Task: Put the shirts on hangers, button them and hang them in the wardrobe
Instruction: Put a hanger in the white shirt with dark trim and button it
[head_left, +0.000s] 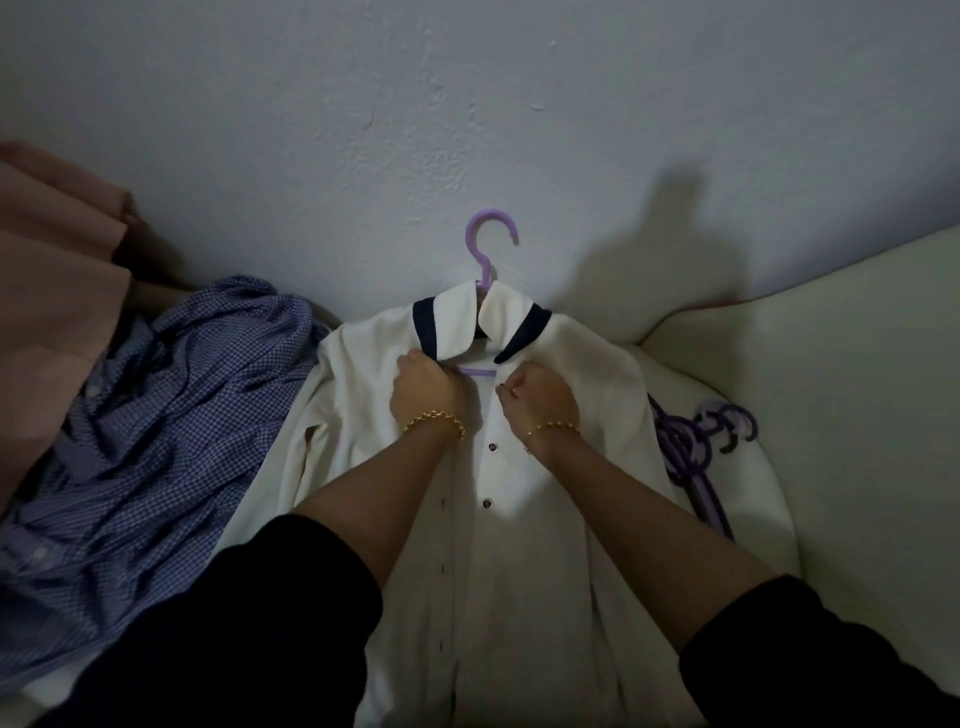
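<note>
L hand (423, 387): fingers curled, gripping the left front edge of the white shirt just under the collar; chunky gold-coloured chain w/ round links on my wrist.
R hand (540, 397): clenched in a pinch on the right front edge at the top, thumb & forefinger tight on the cloth; tiny dark spot at my fingertips, can't tell if it's a button; thin gold-coloured chain on the wrist.
white shirt (519, 571): flat, front up, on the cushion before me; collar far, hem near; smooth cream-white cloth, soft folds at the shoulders, front open down the middle.
collar (452, 322): 2 rounded white flaps, each w/ a dark navy band.
buttons (492, 446): 2 small round dark ones on the right edge, near side of my R hand; row of small dark marks down the left edge.
hanger (482, 270): lilac plastic, inside the shirt; hook pokes out beyond the collar against the wall; short straight bar shows between my hands.
checked shirt (156, 415): left, touching the white sleeve; fine blue-white check, crumpled heap.
pink cloth (52, 312): far left, plain, matte, broad folds.
spare hangers (691, 441): right, just beside the shirt; purple plastic, hooks overlapping, count unclear.
cushion (857, 389): off-white, smooth, rounded edge.
wall (467, 104): grey-white, rough plaster.
</note>
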